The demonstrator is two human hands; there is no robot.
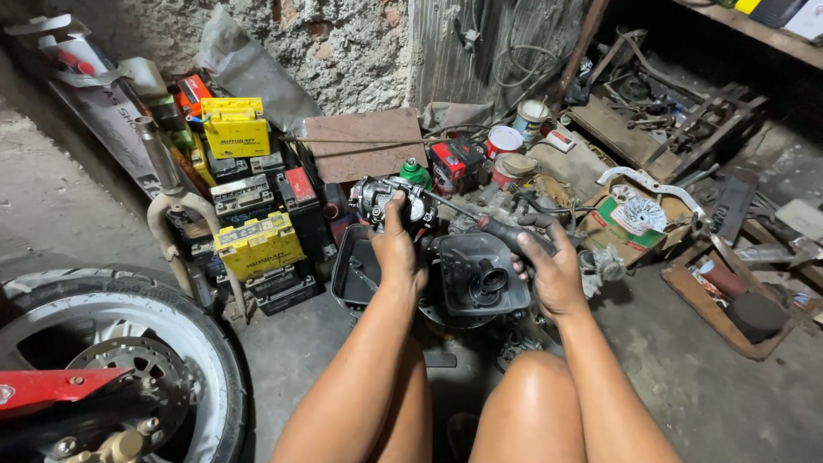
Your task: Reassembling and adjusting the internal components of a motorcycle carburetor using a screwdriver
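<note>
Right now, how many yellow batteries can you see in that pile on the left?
2. One yellow battery sits on top of the stack by the wall; the other yellow battery lies lower, toward the front, beside the fork leg. Darker batteries around them could hide more.

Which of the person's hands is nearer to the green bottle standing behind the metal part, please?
Left. The left hand grips the metal carburetor-like part just below the green bottle. The right hand holds a screwdriver further right, well apart from it.
</note>
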